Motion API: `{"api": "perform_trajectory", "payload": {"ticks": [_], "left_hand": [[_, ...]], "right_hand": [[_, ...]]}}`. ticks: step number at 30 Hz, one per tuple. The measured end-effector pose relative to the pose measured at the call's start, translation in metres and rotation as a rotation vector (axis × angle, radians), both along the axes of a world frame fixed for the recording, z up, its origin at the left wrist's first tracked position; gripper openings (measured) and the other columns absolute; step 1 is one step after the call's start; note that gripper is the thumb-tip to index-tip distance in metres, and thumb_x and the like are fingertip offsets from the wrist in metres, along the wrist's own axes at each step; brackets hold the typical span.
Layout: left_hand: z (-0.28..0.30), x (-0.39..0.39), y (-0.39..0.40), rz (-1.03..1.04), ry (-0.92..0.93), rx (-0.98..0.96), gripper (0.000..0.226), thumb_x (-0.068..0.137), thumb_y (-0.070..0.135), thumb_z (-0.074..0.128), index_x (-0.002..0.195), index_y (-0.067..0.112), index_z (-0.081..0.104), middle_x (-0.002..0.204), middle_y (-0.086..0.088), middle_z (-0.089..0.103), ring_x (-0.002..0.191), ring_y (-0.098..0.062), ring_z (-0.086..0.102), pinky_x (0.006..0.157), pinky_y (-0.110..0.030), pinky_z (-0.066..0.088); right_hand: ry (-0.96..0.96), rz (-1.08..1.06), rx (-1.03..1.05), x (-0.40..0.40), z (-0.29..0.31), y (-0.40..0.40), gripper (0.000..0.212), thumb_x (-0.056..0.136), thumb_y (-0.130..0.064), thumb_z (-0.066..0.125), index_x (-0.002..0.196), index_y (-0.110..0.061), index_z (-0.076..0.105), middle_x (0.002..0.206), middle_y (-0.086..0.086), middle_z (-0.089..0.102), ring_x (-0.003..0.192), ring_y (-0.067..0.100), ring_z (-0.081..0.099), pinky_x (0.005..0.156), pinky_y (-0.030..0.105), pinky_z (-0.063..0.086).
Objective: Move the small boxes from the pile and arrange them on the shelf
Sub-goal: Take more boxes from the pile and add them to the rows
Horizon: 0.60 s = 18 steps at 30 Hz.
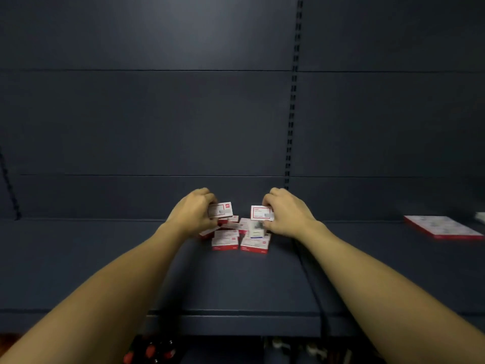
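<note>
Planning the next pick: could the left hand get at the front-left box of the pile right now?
Probably not yet: the left hand already grips a small box. The front-left box itself lies uncovered.

Dim, soft overhead light; slight blur, wide-angle bending at edges.

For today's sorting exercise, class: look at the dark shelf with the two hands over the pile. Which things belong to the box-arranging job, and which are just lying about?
Part of the job:
- left hand, gripping a small box
- right hand, gripping another small box
- pile of small boxes
- shelf

Just lying about:
- flat red-edged pack, far right on the shelf
- red items below the shelf, too blurred to name
</note>
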<state>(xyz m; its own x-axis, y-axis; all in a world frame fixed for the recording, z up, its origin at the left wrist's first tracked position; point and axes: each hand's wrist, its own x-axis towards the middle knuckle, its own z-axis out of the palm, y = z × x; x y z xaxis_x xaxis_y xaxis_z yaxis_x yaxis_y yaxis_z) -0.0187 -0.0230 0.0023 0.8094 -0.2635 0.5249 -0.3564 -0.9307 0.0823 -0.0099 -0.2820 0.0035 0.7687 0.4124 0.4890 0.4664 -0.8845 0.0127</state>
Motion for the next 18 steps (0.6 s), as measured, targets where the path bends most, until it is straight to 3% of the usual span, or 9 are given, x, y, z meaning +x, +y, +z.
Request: {"api": "perform_trajectory", "payload": {"ticks": [8,18], "left_hand": [[0.001,0.004,-0.113,-0.146,0.008,0.004,0.038,0.077,0.03,0.076,0.111,0.016,0.067,0.105,0.003,0.057,0.1,-0.02,0.058,0.082,-0.036,0.05],[-0.011,-0.034,-0.26,-0.244,0.032,-0.007,0.034,0.078,0.033,0.071,0.109,0.02,0.067,0.105,0.005,0.057,0.101,-0.019,0.058,0.077,-0.033,0.05]], "right_hand": [[-0.002,-0.191,0.028,-0.037,-0.004,-0.117,0.029,0.077,-0.031,0.07,0.103,-0.019,0.061,0.104,-0.005,0.052,0.099,0.017,0.051,0.071,0.03,0.046],[0.029,-0.364,0.044,-0.112,-0.012,-0.256,0.031,0.076,-0.031,0.07,0.104,-0.019,0.064,0.104,-0.003,0.053,0.101,0.019,0.052,0.079,0.035,0.05]]}}
